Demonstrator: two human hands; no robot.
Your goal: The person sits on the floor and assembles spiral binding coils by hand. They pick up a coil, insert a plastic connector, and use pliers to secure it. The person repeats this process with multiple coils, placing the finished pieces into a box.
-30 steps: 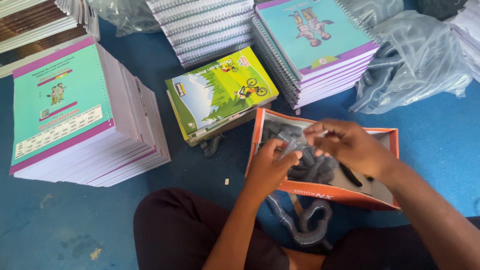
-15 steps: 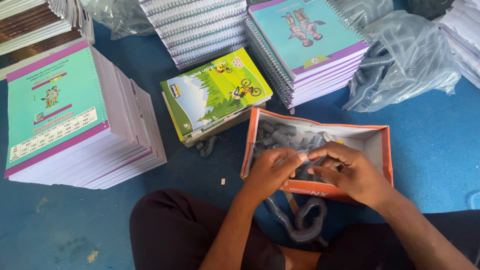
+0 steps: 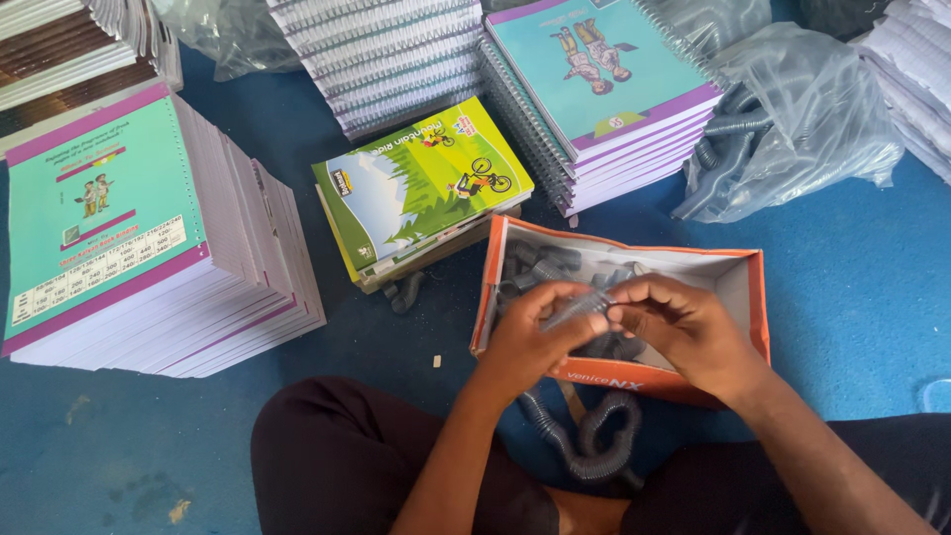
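A short grey spiral binding coil of plastic (image 3: 578, 308) lies nearly level, tilted slightly up to the right, pinched at both ends between the fingertips of the left hand (image 3: 530, 342) and the right hand (image 3: 688, 332). It hangs over an open orange cardboard box (image 3: 758, 297) on the blue floor, which holds more grey coils.

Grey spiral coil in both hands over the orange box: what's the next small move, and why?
Probably lift the grey spiral coil straight up out of the orange box. The left hand and right hand each pinch an end of it above the other coils, so raising it first keeps it from tangling with them.
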